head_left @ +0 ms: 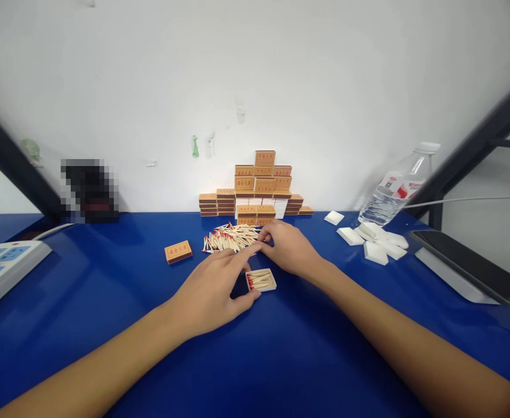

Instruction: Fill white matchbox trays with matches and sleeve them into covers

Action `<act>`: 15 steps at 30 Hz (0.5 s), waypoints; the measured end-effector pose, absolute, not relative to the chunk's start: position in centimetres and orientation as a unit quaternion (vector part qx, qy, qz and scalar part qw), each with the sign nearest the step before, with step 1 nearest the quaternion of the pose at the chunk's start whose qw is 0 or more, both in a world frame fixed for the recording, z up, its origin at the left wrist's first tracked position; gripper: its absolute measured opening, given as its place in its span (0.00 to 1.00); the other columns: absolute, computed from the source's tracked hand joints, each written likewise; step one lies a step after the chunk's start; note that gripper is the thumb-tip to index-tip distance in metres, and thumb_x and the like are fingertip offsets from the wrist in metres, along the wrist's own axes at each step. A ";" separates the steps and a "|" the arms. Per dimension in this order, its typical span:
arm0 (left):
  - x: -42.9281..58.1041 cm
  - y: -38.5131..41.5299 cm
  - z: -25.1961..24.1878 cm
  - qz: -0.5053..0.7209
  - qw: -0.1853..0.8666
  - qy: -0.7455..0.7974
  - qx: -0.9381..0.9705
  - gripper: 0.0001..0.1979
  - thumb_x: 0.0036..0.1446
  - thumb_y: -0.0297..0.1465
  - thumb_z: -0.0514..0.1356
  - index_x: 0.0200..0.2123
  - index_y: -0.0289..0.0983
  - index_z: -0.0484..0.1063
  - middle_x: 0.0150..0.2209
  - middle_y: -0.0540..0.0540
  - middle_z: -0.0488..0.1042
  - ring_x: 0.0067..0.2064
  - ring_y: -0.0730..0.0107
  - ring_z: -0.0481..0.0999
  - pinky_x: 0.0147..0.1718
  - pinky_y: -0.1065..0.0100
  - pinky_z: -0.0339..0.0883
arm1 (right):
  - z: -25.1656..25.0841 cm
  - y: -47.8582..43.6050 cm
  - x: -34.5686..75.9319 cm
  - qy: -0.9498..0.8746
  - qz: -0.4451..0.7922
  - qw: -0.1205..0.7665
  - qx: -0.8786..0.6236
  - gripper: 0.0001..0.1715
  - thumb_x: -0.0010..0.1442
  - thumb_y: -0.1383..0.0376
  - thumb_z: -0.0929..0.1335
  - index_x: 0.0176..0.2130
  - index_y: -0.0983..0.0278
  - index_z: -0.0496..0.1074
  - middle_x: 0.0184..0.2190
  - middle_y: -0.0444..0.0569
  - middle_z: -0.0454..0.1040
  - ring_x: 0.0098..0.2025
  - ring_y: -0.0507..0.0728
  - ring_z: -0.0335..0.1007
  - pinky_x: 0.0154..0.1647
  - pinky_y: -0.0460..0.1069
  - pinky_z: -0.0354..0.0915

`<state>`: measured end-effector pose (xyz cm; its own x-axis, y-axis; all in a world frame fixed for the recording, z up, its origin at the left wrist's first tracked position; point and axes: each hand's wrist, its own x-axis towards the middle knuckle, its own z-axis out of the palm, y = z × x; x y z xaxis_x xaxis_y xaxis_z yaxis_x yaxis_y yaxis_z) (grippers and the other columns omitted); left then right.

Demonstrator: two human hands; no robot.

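A white matchbox tray (261, 280) partly filled with red-tipped matches lies on the blue table. My left hand (215, 287) is around its left end, thumb at the near edge and other fingers at the far side. Beyond the tray is a loose pile of matches (231, 237). At the pile's right edge, my right hand (287, 247) has its fingertips pinched together; whatever is between them is too small to make out. An orange matchbox sleeve or box (178, 251) lies to the left of the pile.
Stacked matchboxes (264, 183) stand against the wall behind the pile. Several white trays (374, 241), a plastic bottle (394, 186) and a phone (473, 264) on a stand are at the right. A power strip (15, 273) sits at the far left, with a cable behind it.
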<state>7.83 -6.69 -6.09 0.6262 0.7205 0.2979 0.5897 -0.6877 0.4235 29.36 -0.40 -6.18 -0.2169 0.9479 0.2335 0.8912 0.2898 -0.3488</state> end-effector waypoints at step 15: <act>7.6 -6.2 -6.5 0.255 0.102 0.392 0.878 0.36 0.64 0.35 0.65 0.72 0.46 0.55 0.48 0.46 0.80 0.51 0.54 0.78 0.53 0.49 0.73 | -5.4 -0.5 29.8 -0.791 0.065 0.140 -0.592 0.13 0.71 0.66 0.67 0.33 0.64 0.74 0.39 0.55 0.79 0.37 0.58 0.74 0.37 0.50 0.60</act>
<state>7.61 -6.23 -6.47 0.5623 0.7410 0.3671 0.6372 -0.6712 0.3789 29.79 -0.53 -5.43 -0.2605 0.9546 0.1443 0.9185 0.2911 -0.2677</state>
